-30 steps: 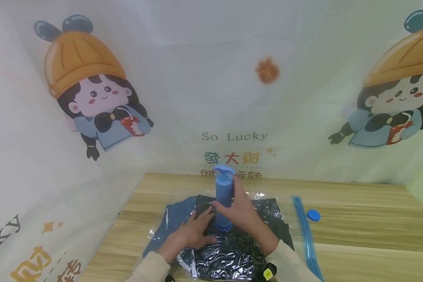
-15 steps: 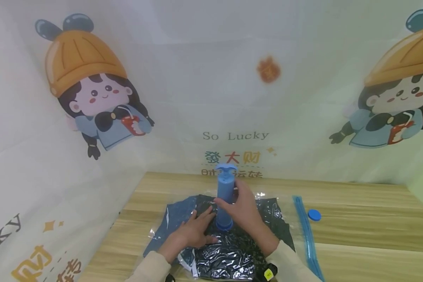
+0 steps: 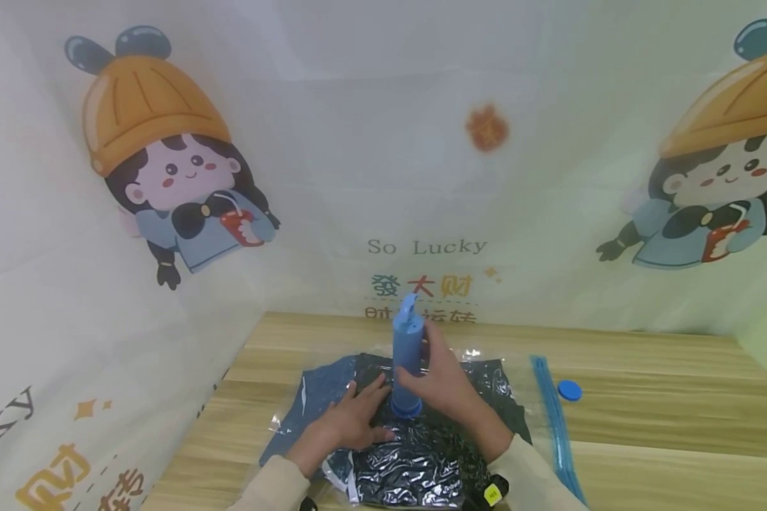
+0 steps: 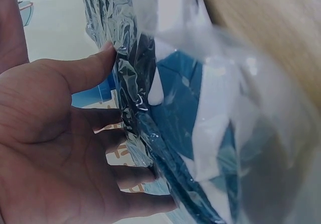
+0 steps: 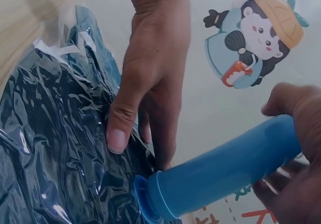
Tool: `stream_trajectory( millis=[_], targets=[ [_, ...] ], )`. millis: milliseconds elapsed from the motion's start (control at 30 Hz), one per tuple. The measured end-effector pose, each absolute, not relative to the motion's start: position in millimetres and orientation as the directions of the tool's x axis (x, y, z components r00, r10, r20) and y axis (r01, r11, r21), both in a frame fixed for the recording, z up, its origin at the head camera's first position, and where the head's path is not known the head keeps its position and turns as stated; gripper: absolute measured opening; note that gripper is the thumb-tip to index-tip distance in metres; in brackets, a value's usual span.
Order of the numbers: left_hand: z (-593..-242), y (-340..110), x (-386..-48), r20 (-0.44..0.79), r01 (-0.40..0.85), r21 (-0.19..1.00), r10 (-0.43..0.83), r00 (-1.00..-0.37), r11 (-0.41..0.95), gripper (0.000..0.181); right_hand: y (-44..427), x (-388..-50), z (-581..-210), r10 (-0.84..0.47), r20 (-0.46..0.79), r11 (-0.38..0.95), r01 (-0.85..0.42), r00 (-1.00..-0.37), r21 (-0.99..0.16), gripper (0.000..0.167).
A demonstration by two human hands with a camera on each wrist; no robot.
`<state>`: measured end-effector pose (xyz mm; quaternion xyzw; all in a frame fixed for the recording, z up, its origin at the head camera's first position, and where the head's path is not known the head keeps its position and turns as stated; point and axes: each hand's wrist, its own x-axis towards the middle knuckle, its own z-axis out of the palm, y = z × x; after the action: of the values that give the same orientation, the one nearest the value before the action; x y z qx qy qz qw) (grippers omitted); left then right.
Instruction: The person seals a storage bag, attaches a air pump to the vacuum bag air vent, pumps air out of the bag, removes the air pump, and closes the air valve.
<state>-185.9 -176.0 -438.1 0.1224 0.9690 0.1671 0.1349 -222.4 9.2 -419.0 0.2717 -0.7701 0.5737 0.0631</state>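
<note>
A blue hand pump point(image 3: 408, 355) stands upright on a clear vacuum storage bag point(image 3: 409, 468) with dark and blue folded clothes inside. The bag's plastic is wrinkled over the cloth. My right hand point(image 3: 444, 383) grips the pump's barrel, thumb on the near side and fingers around the far side. In the right wrist view the pump's flanged base point(image 5: 150, 196) meets the bag; the valve beneath is hidden. Left of the pump, my left hand point(image 3: 351, 420) presses on the bag with fingers spread. The left wrist view shows its palm point(image 4: 45, 143) and fingertips against the plastic.
A blue zip strip point(image 3: 555, 426) runs along the bag's right side. Beside it lies a round blue cap point(image 3: 569, 390) on the wooden table point(image 3: 665, 404). A printed cloth backdrop point(image 3: 332, 177) stands behind and to the left of the table.
The pump's handle has turned from broadside to nearly edge-on. My right thumb has shifted slightly right and down along the barrel. My left hand has stayed in place on the bag.
</note>
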Motion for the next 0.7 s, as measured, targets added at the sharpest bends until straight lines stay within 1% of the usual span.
stream_trajectory(
  millis=[133, 300, 433, 600, 700],
  targets=[
    [-438.5, -175.9, -186.5, -0.224, 0.191, 0.355, 0.282, -0.933, 0.915, 0.077, 3.7, -225.1, -421.1, -0.258, 0.427, 0.291, -0.491, -0.867, -0.822, 0.082],
    [-440.1, -175.6, -186.3, -0.224, 0.189, 0.363, 0.283, -0.933, 0.912, 0.077, 1.4, -226.6, -423.7, -0.172, 0.460, 0.343, -0.490, -0.871, -0.801, 0.069],
    [-440.9, -175.7, -185.9, -0.231, 0.177, 0.374, 0.276, -0.933, 0.910, 0.077, 4.2, -225.7, -423.5, -0.179, 0.456, 0.317, -0.490, -0.872, -0.812, 0.066],
    [-439.0, -176.4, -185.3, -0.220, 0.183, 0.376, 0.280, -0.934, 0.908, 0.078, 8.2, -225.2, -420.5, -0.243, 0.436, 0.241, -0.489, -0.867, -0.838, 0.062],
    [-439.3, -176.9, -185.1, -0.214, 0.187, 0.381, 0.283, -0.935, 0.905, 0.078, 9.5, -225.0, -419.2, -0.281, 0.414, 0.211, -0.477, -0.866, -0.853, 0.064]
  ],
)
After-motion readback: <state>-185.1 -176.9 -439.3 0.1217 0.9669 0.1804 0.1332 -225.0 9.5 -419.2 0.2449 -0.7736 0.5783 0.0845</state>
